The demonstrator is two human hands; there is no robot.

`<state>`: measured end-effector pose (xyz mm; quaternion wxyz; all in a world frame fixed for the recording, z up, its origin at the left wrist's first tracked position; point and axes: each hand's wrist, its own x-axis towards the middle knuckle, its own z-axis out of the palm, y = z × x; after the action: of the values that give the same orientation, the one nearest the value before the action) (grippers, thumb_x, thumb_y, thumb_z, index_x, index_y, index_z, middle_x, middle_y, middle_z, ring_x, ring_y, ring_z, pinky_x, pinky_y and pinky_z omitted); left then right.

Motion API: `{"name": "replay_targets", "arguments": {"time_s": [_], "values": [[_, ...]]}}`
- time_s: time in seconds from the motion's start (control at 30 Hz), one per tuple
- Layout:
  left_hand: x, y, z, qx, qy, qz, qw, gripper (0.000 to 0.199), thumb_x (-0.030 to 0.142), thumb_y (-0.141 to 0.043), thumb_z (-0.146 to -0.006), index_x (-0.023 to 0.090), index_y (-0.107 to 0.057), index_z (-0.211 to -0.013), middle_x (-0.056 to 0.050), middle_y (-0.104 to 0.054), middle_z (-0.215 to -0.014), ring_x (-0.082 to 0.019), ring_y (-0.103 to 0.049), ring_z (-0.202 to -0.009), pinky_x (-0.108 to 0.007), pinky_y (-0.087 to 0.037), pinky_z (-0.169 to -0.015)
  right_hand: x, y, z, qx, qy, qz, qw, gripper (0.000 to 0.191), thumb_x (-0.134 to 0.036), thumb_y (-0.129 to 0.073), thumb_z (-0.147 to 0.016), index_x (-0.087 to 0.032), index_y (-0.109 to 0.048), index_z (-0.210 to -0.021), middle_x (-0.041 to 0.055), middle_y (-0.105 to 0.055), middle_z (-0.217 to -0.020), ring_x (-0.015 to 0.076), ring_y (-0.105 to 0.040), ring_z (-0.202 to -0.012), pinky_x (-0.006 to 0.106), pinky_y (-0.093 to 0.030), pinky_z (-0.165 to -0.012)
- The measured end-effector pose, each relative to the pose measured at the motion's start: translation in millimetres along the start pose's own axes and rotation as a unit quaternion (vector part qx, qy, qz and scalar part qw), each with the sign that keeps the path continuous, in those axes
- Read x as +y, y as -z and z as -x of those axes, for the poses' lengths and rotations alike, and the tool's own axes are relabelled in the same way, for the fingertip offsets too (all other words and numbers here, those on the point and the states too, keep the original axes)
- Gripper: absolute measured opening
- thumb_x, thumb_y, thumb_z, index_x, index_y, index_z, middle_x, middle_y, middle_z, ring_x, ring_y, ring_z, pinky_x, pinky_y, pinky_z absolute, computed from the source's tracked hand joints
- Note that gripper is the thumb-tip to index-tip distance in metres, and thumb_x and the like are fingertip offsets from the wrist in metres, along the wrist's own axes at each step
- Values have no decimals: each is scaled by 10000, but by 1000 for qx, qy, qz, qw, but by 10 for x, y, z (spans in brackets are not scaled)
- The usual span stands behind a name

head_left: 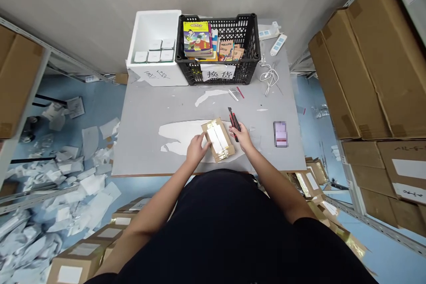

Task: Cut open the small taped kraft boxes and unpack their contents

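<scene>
A small cardboard box [218,140] with a white label and shiny tape lies tilted on the grey table, near its front edge. My left hand [196,148] rests against the box's left side, fingers apart. To the right of the box, my right hand [242,136] is closed round a red and black utility knife [234,124], whose tip points away from me. Under the box and to its left, a patch of white paper [179,135] covers part of the tabletop.
Behind stand a white foam box [133,64] with small white boxes and a black crate [254,49] of books. A phone [280,134] lies at right, power strips [278,45] and a cable [270,75] at back right. Cartons and paper scraps surround the table.
</scene>
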<state>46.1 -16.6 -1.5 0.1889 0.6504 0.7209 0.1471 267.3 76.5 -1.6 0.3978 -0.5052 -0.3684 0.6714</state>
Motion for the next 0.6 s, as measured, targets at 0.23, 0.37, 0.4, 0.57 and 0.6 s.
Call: {"name": "replay_targets", "arguments": {"time_s": [0.23,0.37,0.4,0.57,0.6], "values": [[-176,67,-681,-91,-117,-23,989,726,452,-597,-831,186,-343,-1457,-155,-432,-1430,-338,-391,-1327,-458,-370,-1058,419,309,838,109,-131,-22,985,614,-506,-719,-685,-226,-509,-1189,74,-681,-1042,203,-676,-880,339,-576,-706],[-140,33,-587,-82,-80,-44,992,751,471,-611,-812,170,-349,-1448,-156,-538,-1250,-327,-516,-1152,-428,-434,-953,483,226,839,114,-101,-29,988,596,-517,-700,-693,-241,-512,-1187,65,-675,-1085,203,-671,-916,322,-584,-689],[-133,37,-499,-73,-62,-58,994,758,485,-611,-812,164,-350,-1447,-157,-558,-1191,-325,-543,-1092,-421,-448,-912,465,216,779,122,-83,-36,988,586,-507,-700,-692,-242,-515,-1181,62,-676,-1080,203,-668,-926,321,-583,-692],[-120,74,85,-84,18,-121,989,818,585,-567,-831,175,-281,-1478,-122,-592,-993,-283,-609,-882,-358,-461,-758,304,275,395,115,-32,-65,991,571,-468,-710,-683,-237,-526,-1171,55,-676,-1050,183,-664,-898,307,-566,-708],[-115,80,180,-89,23,-128,987,824,603,-558,-832,179,-276,-1480,-118,-596,-974,-280,-613,-869,-358,-462,-757,276,292,328,101,-34,-60,992,578,-467,-709,-683,-236,-526,-1179,55,-678,-1046,182,-665,-895,306,-563,-710]]}}
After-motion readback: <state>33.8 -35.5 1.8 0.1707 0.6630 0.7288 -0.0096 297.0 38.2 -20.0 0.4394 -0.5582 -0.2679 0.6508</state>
